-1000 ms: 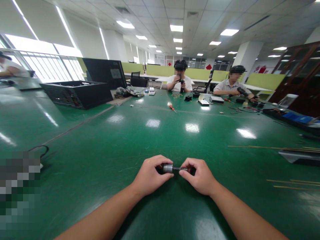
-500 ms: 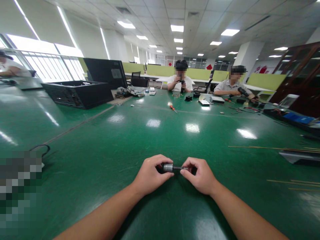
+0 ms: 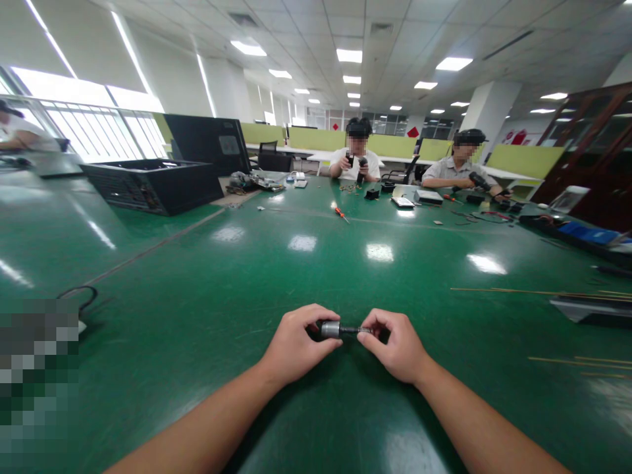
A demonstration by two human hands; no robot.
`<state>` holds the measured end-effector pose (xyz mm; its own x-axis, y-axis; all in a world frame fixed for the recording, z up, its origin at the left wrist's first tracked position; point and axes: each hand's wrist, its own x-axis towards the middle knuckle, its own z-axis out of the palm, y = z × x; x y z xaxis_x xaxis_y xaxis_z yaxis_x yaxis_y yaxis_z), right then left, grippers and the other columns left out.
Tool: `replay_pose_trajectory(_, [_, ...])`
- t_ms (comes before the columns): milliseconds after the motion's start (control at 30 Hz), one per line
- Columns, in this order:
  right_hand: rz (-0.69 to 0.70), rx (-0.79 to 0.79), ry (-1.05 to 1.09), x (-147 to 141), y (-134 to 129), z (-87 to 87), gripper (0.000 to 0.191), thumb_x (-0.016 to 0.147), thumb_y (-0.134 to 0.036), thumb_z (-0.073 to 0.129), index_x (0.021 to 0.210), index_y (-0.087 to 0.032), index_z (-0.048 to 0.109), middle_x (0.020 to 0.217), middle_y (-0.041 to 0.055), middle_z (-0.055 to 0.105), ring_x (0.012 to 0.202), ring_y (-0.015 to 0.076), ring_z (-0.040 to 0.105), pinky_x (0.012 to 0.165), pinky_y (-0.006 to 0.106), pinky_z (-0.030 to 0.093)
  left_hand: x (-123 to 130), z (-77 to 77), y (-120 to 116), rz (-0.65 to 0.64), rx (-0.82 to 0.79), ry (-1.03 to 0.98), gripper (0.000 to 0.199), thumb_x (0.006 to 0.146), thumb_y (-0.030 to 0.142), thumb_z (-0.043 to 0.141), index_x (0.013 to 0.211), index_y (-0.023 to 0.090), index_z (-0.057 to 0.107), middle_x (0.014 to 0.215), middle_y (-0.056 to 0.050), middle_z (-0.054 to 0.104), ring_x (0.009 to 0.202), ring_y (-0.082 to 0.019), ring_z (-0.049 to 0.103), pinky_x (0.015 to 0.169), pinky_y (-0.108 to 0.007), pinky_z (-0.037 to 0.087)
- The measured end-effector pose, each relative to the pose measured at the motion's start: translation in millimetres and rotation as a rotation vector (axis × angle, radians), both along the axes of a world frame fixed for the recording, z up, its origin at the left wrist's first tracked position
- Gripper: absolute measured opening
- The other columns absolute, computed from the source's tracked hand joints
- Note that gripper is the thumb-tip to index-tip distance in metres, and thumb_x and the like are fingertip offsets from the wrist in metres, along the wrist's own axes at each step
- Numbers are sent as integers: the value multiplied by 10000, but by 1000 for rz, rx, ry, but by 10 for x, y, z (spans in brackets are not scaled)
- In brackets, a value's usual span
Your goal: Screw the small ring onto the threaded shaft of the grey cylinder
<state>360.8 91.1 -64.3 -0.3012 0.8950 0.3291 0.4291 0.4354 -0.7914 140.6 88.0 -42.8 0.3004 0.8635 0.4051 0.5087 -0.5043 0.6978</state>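
Near the front of the green table, both my hands are on one small motor-like part [image 3: 330,329], a grey metal cylinder with a thin dark shaft [image 3: 350,330] pointing right. My left hand [image 3: 303,343] is closed around the cylinder, its thumb below and fingers above. The cylinder's left end is hidden in that hand. At the other side my right hand [image 3: 394,343] pinches the ribbed silvery tip of the shaft between thumb and fingers. The part lies roughly level, and a short length of shaft shows between the hands.
An orange screwdriver [image 3: 340,214] lies farther back on the green table [image 3: 237,263]. At back left stands a black computer case [image 3: 153,187]. Thin yellow rods [image 3: 523,291] lie at right. Two people sit across the table, one [image 3: 355,158] holding dark tool parts.
My hands and the part stay almost where they were. The co-worker opposite has drawn one hand, holding a dark piece, leftward away from the other.
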Motion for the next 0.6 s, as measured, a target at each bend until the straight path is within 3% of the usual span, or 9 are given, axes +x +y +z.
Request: replay_pose_trajectory(600, [4, -8, 44, 27, 17, -18, 135, 821, -291, 629, 748, -179, 617, 649, -2, 585, 605, 142, 533, 569, 242, 404, -14, -2, 5, 17, -13, -29, 275, 668, 131, 798, 919, 222, 735, 879, -5, 727, 788, -163, 646, 700, -260, 470])
